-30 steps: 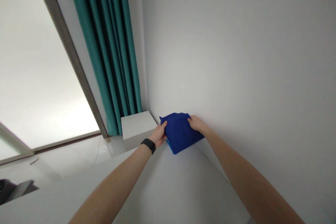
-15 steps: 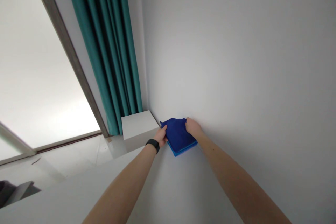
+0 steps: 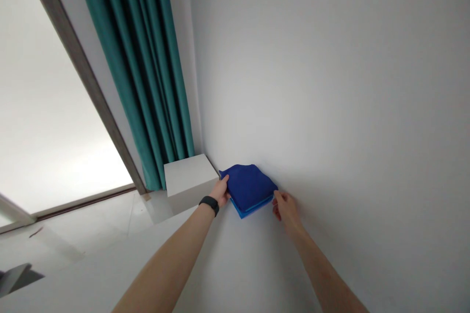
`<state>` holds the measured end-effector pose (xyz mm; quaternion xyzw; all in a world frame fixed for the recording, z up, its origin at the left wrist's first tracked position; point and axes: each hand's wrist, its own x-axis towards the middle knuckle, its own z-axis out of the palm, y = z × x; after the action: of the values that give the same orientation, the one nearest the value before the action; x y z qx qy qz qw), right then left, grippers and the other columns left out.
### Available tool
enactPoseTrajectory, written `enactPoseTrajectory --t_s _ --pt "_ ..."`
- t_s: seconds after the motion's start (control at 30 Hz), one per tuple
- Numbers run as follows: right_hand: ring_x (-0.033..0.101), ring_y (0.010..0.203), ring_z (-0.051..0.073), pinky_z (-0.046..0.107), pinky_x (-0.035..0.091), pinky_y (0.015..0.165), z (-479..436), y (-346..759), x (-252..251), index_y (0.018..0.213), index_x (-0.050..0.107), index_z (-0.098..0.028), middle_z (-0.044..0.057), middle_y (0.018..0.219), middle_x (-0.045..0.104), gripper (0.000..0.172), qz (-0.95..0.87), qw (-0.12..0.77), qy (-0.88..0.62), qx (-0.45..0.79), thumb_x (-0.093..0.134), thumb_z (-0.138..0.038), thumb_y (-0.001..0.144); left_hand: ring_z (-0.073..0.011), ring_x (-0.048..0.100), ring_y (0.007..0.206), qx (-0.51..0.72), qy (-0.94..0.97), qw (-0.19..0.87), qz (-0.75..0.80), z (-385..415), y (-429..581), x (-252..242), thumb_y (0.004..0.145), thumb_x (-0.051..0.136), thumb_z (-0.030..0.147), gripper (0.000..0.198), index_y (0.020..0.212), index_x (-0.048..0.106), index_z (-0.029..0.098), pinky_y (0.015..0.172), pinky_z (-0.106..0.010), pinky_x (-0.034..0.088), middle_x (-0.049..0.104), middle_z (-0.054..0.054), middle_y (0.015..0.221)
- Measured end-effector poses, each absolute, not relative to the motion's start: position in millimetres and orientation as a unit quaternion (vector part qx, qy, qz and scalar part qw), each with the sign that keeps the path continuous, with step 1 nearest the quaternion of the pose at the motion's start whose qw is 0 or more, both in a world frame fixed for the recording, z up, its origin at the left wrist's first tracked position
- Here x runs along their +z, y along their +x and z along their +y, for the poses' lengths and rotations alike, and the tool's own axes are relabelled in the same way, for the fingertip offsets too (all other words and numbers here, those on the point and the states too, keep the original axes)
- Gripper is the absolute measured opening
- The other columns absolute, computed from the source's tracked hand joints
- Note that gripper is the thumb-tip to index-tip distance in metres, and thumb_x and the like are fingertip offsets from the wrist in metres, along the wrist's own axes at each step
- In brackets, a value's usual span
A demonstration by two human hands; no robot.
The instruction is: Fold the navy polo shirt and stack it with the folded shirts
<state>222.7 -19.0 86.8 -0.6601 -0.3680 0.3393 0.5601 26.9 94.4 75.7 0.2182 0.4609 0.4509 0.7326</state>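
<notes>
A dark blue piece of cloth (image 3: 249, 183) lies over a lighter blue flat layer (image 3: 244, 213), whose edge shows along the near side; I cannot tell whether that layer is cloth too. My left hand (image 3: 221, 193), with a black band on its wrist, grips the left edge, thumb on top and fingers underneath. At the right corner, the thumb and forefinger of my right hand (image 3: 286, 208) pinch the dark blue cloth, the other fingers curled below.
A white box-like block (image 3: 191, 176) stands just left of the cloth, below a green curtain (image 3: 147, 68). Behind and to the right rises a white wall (image 3: 312, 58). A white surface (image 3: 235, 264) spreads beneath my arms. A grey object (image 3: 20, 279) sits at the lower left.
My right hand has moved from the cloth's far right corner down to its near right corner. The dark blue cloth now spreads further right. My left hand keeps its grip.
</notes>
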Motion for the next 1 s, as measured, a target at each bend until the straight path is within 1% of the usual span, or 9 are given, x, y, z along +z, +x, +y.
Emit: enactPoseTrajectory --t_s 0.07,0.2,0.27,0.37,0.5,0.63,0.77,0.87,1.0 --pt "0.047 0.037 0.011 0.023 0.026 0.033 -22.1 216.9 78.6 0.078 0.054 -0.022 -0.001 0.061 0.058 0.026 -0.333 0.551 -0.649 0.405 0.052 -0.047 0.085 -0.0152 0.069 0.065 0.448 0.220 0.731 0.466 94.6 26.6 75.8 0.097 0.048 0.031 0.024 0.108 0.060 0.014 0.058 -0.025 0.058 0.073 -0.008 0.082" --pt "0.033 0.029 0.005 0.019 0.017 0.029 -10.3 210.0 80.9 0.071 0.047 -0.022 -0.005 0.055 0.054 0.032 -0.249 0.552 -0.606 0.517 0.053 -0.050 0.087 -0.0146 0.068 0.063 0.445 0.227 0.726 0.474 95.0 26.2 76.8 0.097 0.048 0.032 0.024 0.109 0.059 0.014 0.056 -0.024 0.057 0.072 -0.007 0.082" --pt "0.025 0.027 0.003 0.019 0.015 0.029 -2.6 209.7 83.9 0.066 0.043 -0.022 -0.007 0.049 0.050 0.035 -0.224 0.550 -0.592 0.546 0.054 -0.047 0.088 -0.0146 0.068 0.064 0.442 0.233 0.724 0.475 95.0 26.1 77.7 0.098 0.046 0.031 0.024 0.109 0.059 0.014 0.055 -0.023 0.056 0.072 -0.007 0.083" --pt "0.021 0.028 0.003 0.018 0.015 0.029 3.7 210.8 86.4 0.064 0.037 -0.023 -0.009 0.044 0.044 0.037 -0.204 0.555 -0.574 0.566 0.058 -0.041 0.088 -0.0152 0.068 0.064 0.437 0.243 0.722 0.478 95.2 26.7 79.6 0.098 0.045 0.031 0.024 0.106 0.060 0.014 0.055 -0.024 0.056 0.072 -0.008 0.083" --pt "0.022 0.028 0.003 0.016 0.016 0.029 6.1 212.5 91.0 0.064 0.033 -0.023 -0.013 0.040 0.036 0.041 -0.195 0.579 -0.552 0.568 0.064 -0.041 0.085 -0.0157 0.067 0.065 0.433 0.263 0.713 0.485 97.7 28.2 82.1 0.097 0.048 0.034 0.025 0.103 0.061 0.014 0.057 -0.025 0.056 0.072 -0.009 0.084" --pt "0.026 0.027 0.003 0.017 0.018 0.028 8.6 212.1 94.7 0.062 0.037 -0.022 -0.010 0.040 0.042 0.039 -0.183 0.574 -0.563 0.566 0.054 -0.041 0.092 -0.0161 0.066 0.066 0.430 0.285 0.686 0.512 100.9 27.2 82.8 0.095 0.050 0.039 0.027 0.101 0.061 0.015 0.054 -0.024 0.053 0.070 -0.008 0.083" --pt "0.030 0.024 0.006 0.018 0.017 0.025 7.1 210.5 90.6 0.060 0.042 -0.021 -0.006 0.037 0.044 0.040 -0.168 0.550 -0.599 0.557 0.045 -0.039 0.096 -0.0163 0.062 0.064 0.423 0.312 0.644 0.555 99.9 24.3 84.3 0.091 0.055 0.045 0.030 0.095 0.061 0.016 0.049 -0.023 0.047 0.067 -0.007 0.078" --pt "0.035 0.024 0.006 0.018 0.019 0.025 3.5 209.7 87.1 0.062 0.045 -0.020 -0.004 0.041 0.050 0.039 -0.168 0.550 -0.617 0.537 0.043 -0.038 0.096 -0.0161 0.059 0.063 0.419 0.336 0.626 0.566 95.5 23.5 88.4 0.089 0.057 0.045 0.030 0.090 0.061 0.016 0.049 -0.023 0.046 0.065 -0.006 0.076" --pt "0.040 0.025 0.008 0.017 0.020 0.025 -2.3 209.6 84.8 0.070 0.049 -0.021 -0.004 0.043 0.053 0.035 -0.182 0.558 -0.634 0.504 0.041 -0.042 0.096 -0.0167 0.058 0.062 0.417 0.352 0.621 0.563 88.2 21.9 93.2 0.088 0.057 0.047 0.030 0.091 0.060 0.017 0.051 -0.025 0.047 0.063 -0.006 0.075"
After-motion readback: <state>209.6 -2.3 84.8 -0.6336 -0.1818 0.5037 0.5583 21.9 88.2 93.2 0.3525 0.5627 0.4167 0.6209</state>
